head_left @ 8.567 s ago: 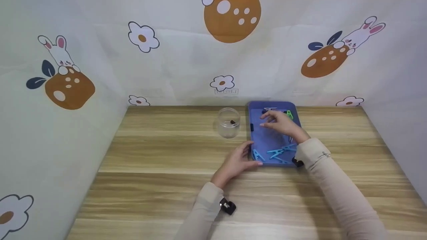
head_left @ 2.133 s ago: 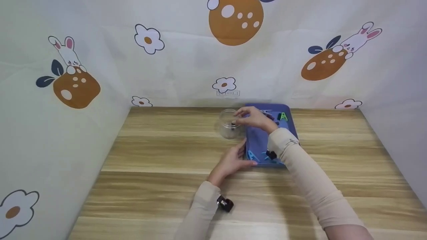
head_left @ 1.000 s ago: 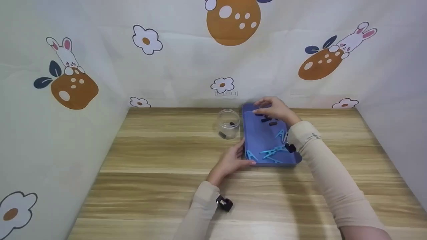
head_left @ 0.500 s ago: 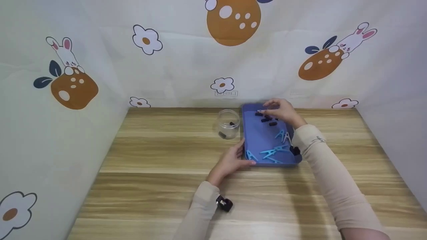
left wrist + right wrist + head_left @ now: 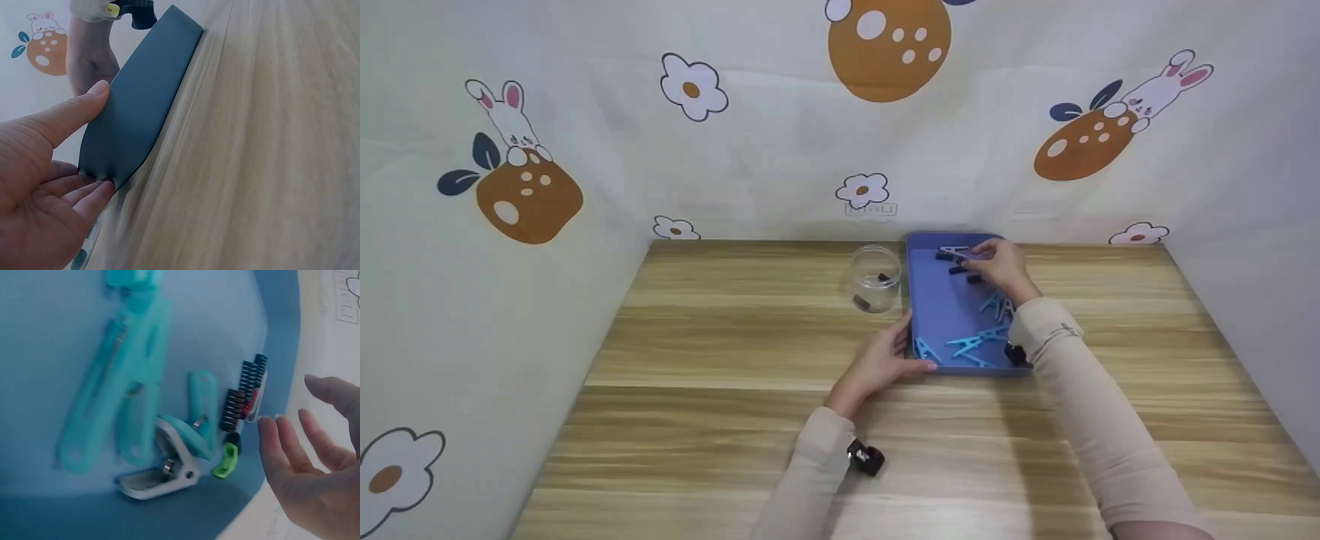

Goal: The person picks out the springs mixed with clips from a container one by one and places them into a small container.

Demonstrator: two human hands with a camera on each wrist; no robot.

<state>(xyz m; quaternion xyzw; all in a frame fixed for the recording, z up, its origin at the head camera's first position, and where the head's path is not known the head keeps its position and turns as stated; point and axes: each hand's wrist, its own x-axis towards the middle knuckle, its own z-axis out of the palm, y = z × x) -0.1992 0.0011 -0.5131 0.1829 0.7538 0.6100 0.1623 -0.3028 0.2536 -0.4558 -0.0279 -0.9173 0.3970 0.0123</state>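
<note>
My left hand (image 5: 881, 364) grips the near left corner of a blue tray (image 5: 937, 300); in the left wrist view the thumb of the left hand (image 5: 50, 169) lies on the wall of the tray (image 5: 135, 107). Over the tray's far right part is my right hand (image 5: 1006, 270), fingers bent and apart. In the right wrist view nothing shows between the fingers of the right hand (image 5: 315, 450). Beside them lie dark ridged pieces (image 5: 232, 409), a green clip (image 5: 226, 461) and a white clip (image 5: 259, 399). Blue clips (image 5: 966, 345) lie toward the tray's near end.
A clear round jar (image 5: 876, 281) with two dark pieces inside stands just left of the tray on the wooden table (image 5: 720, 337). Behind the table hangs a patterned cloth (image 5: 765, 150).
Over the last second, my right hand has moved right and slightly nearer within the tray, uncovering a white clip. Earlier it was at the jar, which now holds a second dark piece. My left hand stays.
</note>
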